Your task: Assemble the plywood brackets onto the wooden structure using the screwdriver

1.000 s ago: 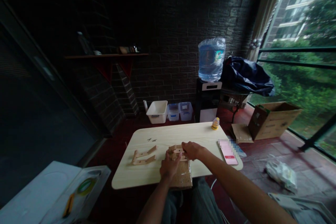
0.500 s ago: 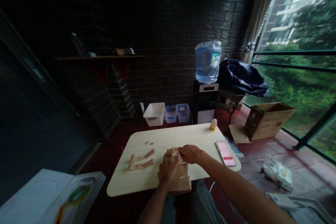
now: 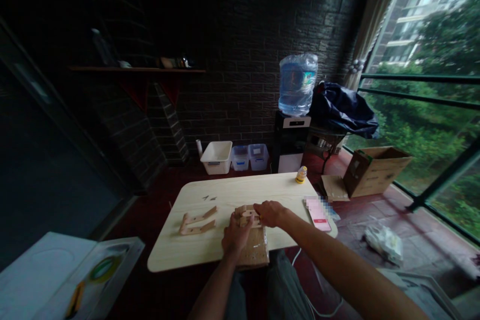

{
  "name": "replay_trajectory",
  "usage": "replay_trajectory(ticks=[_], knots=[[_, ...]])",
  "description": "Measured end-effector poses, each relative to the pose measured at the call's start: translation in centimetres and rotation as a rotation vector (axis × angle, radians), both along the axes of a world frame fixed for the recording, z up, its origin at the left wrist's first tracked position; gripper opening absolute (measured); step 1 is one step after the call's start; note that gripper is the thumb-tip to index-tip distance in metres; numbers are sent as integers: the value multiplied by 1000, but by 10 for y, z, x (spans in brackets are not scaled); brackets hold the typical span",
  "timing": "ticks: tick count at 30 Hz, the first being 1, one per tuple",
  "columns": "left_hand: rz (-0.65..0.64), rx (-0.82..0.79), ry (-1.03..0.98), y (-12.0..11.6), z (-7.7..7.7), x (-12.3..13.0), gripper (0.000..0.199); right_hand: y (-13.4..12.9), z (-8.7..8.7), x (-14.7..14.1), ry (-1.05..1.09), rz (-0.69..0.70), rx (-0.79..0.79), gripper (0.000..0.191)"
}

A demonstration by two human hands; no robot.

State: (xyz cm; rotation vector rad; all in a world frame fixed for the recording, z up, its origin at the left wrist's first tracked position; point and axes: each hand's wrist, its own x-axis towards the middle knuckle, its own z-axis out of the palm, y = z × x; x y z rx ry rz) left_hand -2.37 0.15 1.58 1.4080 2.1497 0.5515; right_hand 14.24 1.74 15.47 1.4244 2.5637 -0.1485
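Note:
A small light-brown wooden piece [image 3: 247,214] lies on a tape-wrapped cardboard package [image 3: 256,249] at the table's near edge. My left hand [image 3: 236,236] is closed on the piece's left side, thumb across its front. From the right, my right hand [image 3: 270,213] touches the piece with its fingers bent together; whether it pinches something small there is hidden. To the left, a U-shaped wooden part [image 3: 195,230] with two angled arms rests on the pale wooden table [image 3: 225,191]. A few small dark pieces [image 3: 213,199] lie behind it.
A yellow-based clear bottle [image 3: 301,175] stands at the table's back right, with a pink-screened phone [image 3: 318,214] at the right edge. Beyond are plastic bins [image 3: 217,157], a water dispenser [image 3: 291,137] and an open carton [image 3: 375,172]. A white case [image 3: 101,285] sits at lower left.
The camera view has shifted slightly, moving the scene a little up and left. My right hand has turned slightly over the wooden piece; my left hand keeps its hold.

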Motion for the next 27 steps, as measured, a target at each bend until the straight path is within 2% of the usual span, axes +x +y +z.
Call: replay_trajectory(ticks=[3,5,12,19,25,27], knots=[[18,12,0,-1,0,-1,101,-1,2,-7,-38,53,17,31],[24,10,-4,-1,0,-1,103,-1,3,-11,-36,35,27,29],[10,6,-10,0,-1,-2,100,-3,3,-7,-3,-97,9,43],[12,6,-5,1,-1,1,101,-1,7,-1,23,36,-18,37],[3,-16,15,2,1,2,97,0,3,-5,20,-109,27,39],[4,-25,16,2,2,2,97,0,5,-6,22,-114,23,41]])
